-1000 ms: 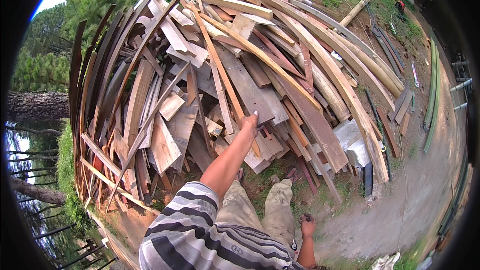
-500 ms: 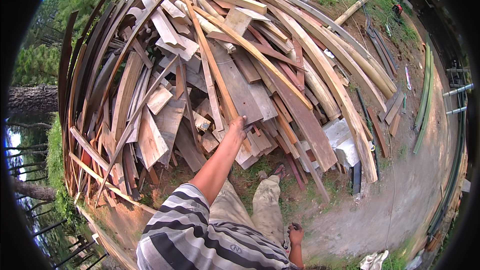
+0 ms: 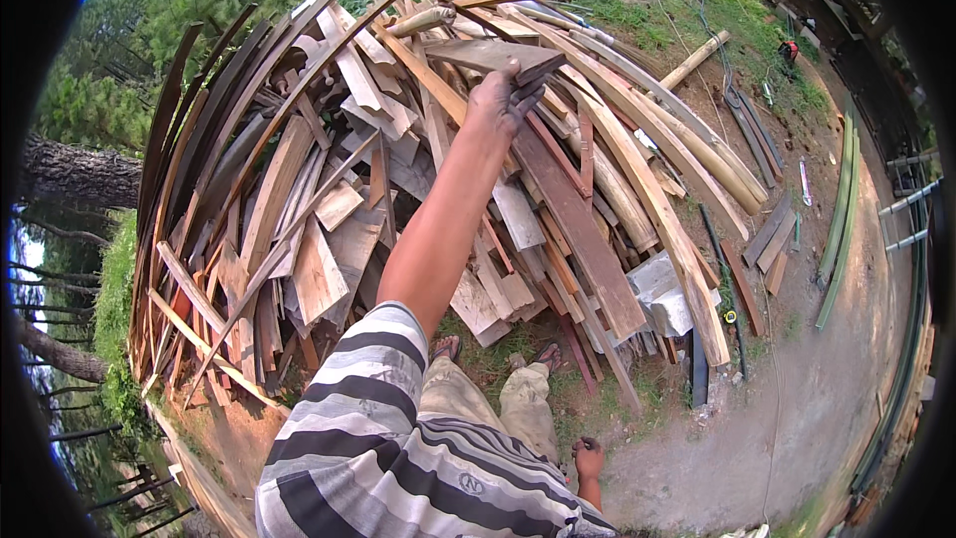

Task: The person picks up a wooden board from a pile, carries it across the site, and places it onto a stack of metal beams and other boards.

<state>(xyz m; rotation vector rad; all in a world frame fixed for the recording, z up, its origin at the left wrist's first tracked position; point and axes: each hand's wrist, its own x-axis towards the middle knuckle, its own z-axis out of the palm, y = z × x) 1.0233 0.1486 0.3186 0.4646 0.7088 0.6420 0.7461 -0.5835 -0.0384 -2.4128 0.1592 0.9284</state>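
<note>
One flat grey-brown wooden board [image 3: 480,54] extends beyond the left hand [image 3: 502,100], closed on its near end; a firm hold should steady it over the jumbled brown timber pile [image 3: 578,229] below.

Bears, on the lower part of the striped shirt [image 3: 398,443], a small rounded emblem [image 3: 471,483] with a letter-like mark inside a dark outline. Sits on a pale grey stripe between darker bands, tilted slightly.
</note>
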